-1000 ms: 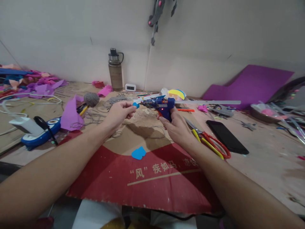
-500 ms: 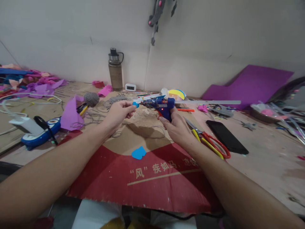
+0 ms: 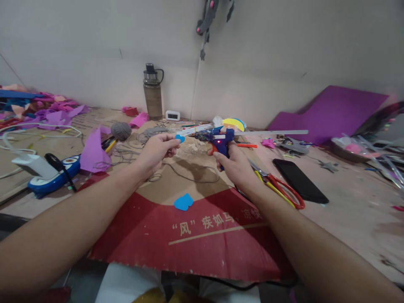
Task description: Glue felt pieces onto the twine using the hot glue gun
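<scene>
Between the fingertips of my left hand (image 3: 161, 149) is a small blue felt piece (image 3: 180, 138), its lobed edge sticking out to the right. My right hand (image 3: 235, 162) is wrapped round the handle of a blue glue gun (image 3: 222, 142), which has a small red light lit on its side. Its nozzle points left and stands a short way apart from the felt. A long pale glue stick (image 3: 274, 132) juts out of the gun's back. Below the hands, more blue felt (image 3: 183, 202) with a lobed outline lies on the red-and-brown cardboard (image 3: 202, 244).
Scissors (image 3: 284, 191) and a black phone (image 3: 299, 181) lie right of my right hand. A grey yarn ball (image 3: 121, 131), a power strip (image 3: 57, 174) and felt scraps (image 3: 47, 110) are at left. A bottle (image 3: 153, 94) stands by the wall; purple felt (image 3: 328, 110) leans at right.
The glue gun in my right hand has drawn back to the right, so its nozzle is away from the blue felt piece. My left hand has barely moved.
</scene>
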